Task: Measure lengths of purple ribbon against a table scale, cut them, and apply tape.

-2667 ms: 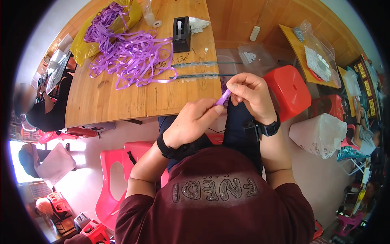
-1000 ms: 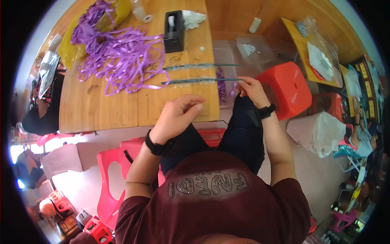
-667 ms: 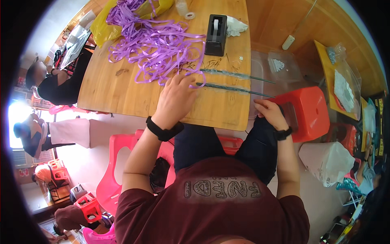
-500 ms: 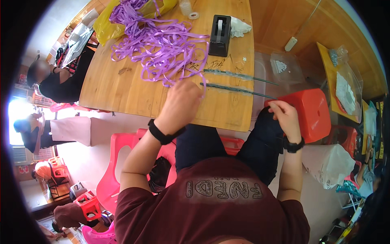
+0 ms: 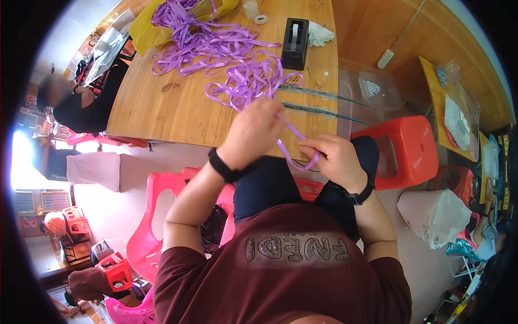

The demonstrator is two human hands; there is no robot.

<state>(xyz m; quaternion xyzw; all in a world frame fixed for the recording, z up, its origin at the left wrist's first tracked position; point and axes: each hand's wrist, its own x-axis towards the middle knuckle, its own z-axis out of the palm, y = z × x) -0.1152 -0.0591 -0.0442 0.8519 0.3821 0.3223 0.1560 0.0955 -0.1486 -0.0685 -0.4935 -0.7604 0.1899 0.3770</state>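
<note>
A loose tangle of purple ribbon (image 5: 216, 51) covers the far part of the wooden table. My left hand (image 5: 256, 132) is closed on a length of this ribbon at the near edge of the pile; its fingertips are partly hidden. Between my hands, over the table's near edge, the ribbon hangs in a small loop. My right hand (image 5: 337, 162) pinches the other side of the loop between thumb and fingers. Just beyond my hands, two thin dark rods (image 5: 311, 109) partly covered in see-through film lie side by side, jutting past the table's right edge.
A black tape dispenser (image 5: 294, 46), crumpled white tissue (image 5: 320, 35) and a white roll (image 5: 260, 19) sit at the back. A yellow bag (image 5: 148, 32) holds more ribbon. At the right stands a red stool (image 5: 407, 154). Another person (image 5: 81, 108) is at the far left.
My right hand has come left from beside the red stool and now pinches the ribbon. My left hand has shifted slightly right. Part of the ribbon pile has been pulled to the right.
</note>
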